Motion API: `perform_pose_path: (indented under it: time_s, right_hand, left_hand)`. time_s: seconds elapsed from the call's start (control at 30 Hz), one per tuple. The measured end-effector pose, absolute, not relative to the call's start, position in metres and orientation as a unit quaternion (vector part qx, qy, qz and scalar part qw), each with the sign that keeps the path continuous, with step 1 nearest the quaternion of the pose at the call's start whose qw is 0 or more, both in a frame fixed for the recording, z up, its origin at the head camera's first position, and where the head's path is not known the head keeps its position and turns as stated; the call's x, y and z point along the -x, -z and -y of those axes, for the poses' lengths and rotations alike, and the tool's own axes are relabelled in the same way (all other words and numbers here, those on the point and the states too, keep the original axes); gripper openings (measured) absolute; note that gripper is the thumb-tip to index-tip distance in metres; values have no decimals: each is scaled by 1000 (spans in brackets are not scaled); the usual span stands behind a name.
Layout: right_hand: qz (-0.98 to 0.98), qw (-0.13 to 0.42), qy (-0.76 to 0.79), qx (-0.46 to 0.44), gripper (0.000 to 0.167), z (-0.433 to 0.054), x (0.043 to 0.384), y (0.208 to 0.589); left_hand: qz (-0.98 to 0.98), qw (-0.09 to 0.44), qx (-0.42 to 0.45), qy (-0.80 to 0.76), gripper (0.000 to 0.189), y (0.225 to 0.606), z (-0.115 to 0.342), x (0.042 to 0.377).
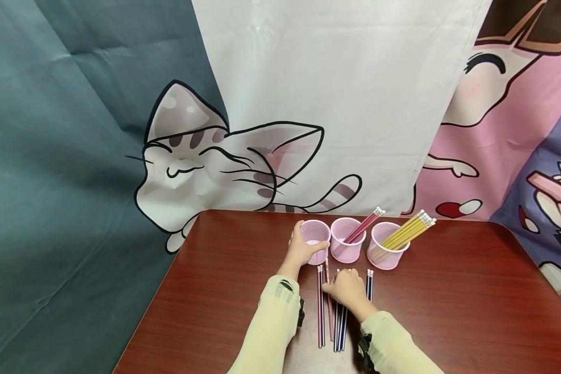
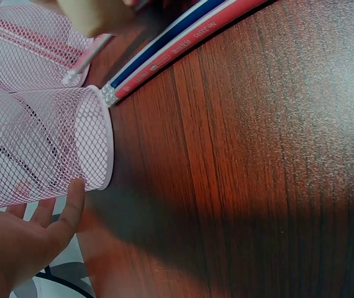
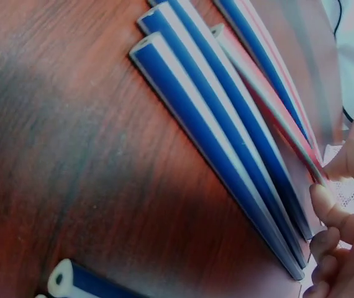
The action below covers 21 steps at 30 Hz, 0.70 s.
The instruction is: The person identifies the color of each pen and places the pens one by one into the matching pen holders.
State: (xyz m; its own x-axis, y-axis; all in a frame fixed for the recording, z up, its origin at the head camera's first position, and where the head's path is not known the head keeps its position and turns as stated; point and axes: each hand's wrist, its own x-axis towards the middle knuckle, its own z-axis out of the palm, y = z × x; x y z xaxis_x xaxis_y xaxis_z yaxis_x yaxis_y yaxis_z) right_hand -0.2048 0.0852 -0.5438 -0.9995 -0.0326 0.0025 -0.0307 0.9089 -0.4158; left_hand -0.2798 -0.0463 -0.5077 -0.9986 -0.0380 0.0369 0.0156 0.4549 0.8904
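My left hand [image 1: 303,252] grips the leftmost pink mesh cup [image 1: 316,225], its thumb across the near side and its fingers round the left. No pencils show inside that cup. My right hand [image 1: 348,289] is just in front of the cups; in the right wrist view its thumb and a finger pinch a red pencil [image 3: 270,102]. Beside that pencil lie several blue striped pencils [image 3: 220,139], partly under the right hand. A red pencil [image 1: 320,311] and a blue one lie together on the left, their ends near the held cup.
A middle mesh cup [image 1: 348,253] holds red pencils [image 1: 362,227]. The right-hand cup [image 1: 386,262] holds several yellow pencils [image 1: 406,231]. More blue pencils [image 1: 370,283] lie right of my right hand. A printed cloth [image 1: 346,104] hangs behind the brown table [image 1: 458,301].
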Motion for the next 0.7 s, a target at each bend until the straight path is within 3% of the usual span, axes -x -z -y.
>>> perform_pose_path:
  time_s: [0.7]
  right_hand:
    - [-906, -40, 420, -11, 10, -102, 201, 520]
  left_hand:
    - [855, 18, -13, 518, 97, 511, 47, 282]
